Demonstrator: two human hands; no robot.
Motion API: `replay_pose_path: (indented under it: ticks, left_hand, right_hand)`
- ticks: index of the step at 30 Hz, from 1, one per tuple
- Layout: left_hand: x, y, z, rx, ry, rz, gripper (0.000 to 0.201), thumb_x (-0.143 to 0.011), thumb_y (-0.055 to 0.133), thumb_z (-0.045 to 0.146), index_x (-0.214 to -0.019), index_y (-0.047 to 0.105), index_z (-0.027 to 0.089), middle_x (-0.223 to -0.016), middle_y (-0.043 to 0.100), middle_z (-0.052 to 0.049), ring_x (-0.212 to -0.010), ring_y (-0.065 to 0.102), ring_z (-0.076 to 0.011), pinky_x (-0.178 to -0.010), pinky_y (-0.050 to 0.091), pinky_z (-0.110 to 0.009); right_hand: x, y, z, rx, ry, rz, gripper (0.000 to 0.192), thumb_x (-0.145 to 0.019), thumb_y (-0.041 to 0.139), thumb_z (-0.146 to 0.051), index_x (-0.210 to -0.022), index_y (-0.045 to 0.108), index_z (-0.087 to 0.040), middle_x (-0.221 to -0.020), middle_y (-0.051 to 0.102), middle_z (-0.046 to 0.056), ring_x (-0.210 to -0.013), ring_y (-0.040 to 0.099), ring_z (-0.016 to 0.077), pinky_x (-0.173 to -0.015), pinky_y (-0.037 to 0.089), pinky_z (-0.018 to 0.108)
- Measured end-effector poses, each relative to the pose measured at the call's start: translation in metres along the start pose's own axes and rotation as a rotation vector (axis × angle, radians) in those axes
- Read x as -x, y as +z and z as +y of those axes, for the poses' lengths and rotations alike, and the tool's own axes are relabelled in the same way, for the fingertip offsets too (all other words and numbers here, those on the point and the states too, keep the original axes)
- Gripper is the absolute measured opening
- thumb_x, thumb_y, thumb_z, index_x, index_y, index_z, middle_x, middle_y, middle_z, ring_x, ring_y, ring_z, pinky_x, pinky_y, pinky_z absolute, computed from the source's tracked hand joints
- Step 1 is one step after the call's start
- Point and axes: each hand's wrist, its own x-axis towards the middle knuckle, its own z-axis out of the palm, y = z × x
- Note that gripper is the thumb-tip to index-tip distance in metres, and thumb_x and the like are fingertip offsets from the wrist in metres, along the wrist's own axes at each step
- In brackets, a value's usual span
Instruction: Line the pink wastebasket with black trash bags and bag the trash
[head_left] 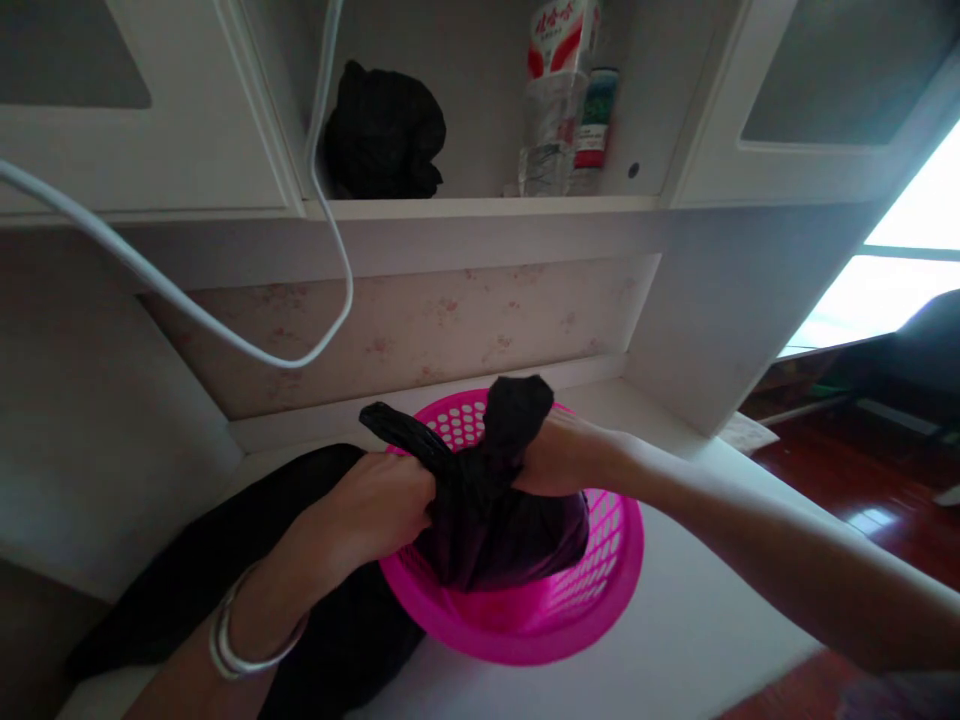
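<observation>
"So, what is the head view showing at its middle?"

"A black bag (495,545), and it is sitting inside a pink basket (525,648). I'm not seeing whether its bottom is touching the basket's floor."

"And how is each grip doing?"

"Both are clenching. The left grip (386,505) is grasping one gathered end of the bag, with a loose tip sticking out up and to the left. The right grip (562,455) is clutching the other end, which is standing up in a crumpled tuft."

"What is the basket resting on?"

"It's resting on a white surface (690,600). Just beside it, a black heap (330,640) is spreading under the left arm; I can't tell what it's made of. Pale bangles (221,640) are circling the left wrist."

"Anything higher up?"

"A white cable (349,290) is looping down in front of the cupboard. On the shelf (480,207), a dark bundle (386,130) is sitting to the left, while a clear bottle (551,120) is standing to the right, partly hiding a can (598,125)."
</observation>
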Motion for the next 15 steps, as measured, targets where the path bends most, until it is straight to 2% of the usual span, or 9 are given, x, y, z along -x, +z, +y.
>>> replay_pose_path:
  ticks: [3,5,8,10,12,15]
  left_hand:
    - [0.0,-0.009,0.01,-0.052,0.038,-0.106,0.027,-0.084,0.06,0.008,-0.091,0.082,0.023,-0.096,0.084,-0.007,-0.085,0.078,-0.0289,-0.073,0.057,-0.036]
    - [0.0,-0.014,0.017,-0.097,0.019,-0.118,0.028,-0.092,0.054,0.013,-0.09,0.08,0.024,-0.095,0.083,-0.006,-0.086,0.078,-0.0285,-0.071,0.055,-0.035]
    - [0.001,-0.016,0.025,-0.15,-0.104,-0.058,0.035,-0.103,0.045,0.023,-0.084,0.074,0.022,-0.091,0.081,-0.007,-0.086,0.078,-0.0307,-0.073,0.055,-0.039]
    - [0.0,-0.013,0.03,-0.13,-0.19,0.013,0.04,-0.109,0.04,0.034,-0.089,0.073,0.022,-0.095,0.081,-0.008,-0.09,0.078,-0.0323,-0.077,0.055,-0.043]
    - [0.0,-0.006,0.034,-0.093,-0.217,0.049,0.04,-0.11,0.041,0.045,-0.101,0.073,0.022,-0.103,0.081,-0.009,-0.096,0.078,-0.0344,-0.08,0.056,-0.046]
    - [0.0,0.007,0.037,-0.03,-0.175,-0.001,0.034,-0.106,0.055,0.048,-0.115,0.074,0.022,-0.114,0.08,-0.008,-0.104,0.077,-0.0362,-0.086,0.058,-0.048]
  right_hand:
    - [0.001,0.02,0.008,-0.013,0.003,-0.061,0.021,-0.091,0.069,-0.033,-0.1,0.081,-0.018,-0.106,0.082,0.013,-0.096,0.075,0.0324,-0.084,0.055,0.038]
    - [0.003,0.022,0.013,-0.04,-0.008,-0.087,0.027,-0.088,0.075,-0.039,-0.106,0.081,-0.019,-0.108,0.082,0.011,-0.097,0.076,0.0319,-0.088,0.057,0.039]
    - [0.011,0.006,0.021,-0.195,-0.17,-0.133,0.053,-0.08,0.083,-0.027,-0.131,0.071,-0.018,-0.13,0.076,0.011,-0.12,0.071,0.0292,-0.105,0.054,0.037]
    - [0.016,-0.009,0.024,-0.307,-0.305,-0.161,0.063,-0.082,0.078,-0.015,-0.143,0.062,-0.016,-0.144,0.068,0.013,-0.133,0.064,0.0258,-0.114,0.049,0.036]
    - [0.019,-0.019,0.026,-0.357,-0.342,-0.185,0.052,-0.09,0.068,-0.011,-0.142,0.063,-0.016,-0.144,0.068,0.013,-0.133,0.063,0.0233,-0.116,0.047,0.037]
    - [0.018,-0.019,0.026,-0.389,-0.263,-0.203,0.041,-0.101,0.054,-0.009,-0.139,0.067,-0.017,-0.14,0.072,0.01,-0.128,0.067,0.0209,-0.112,0.049,0.035]
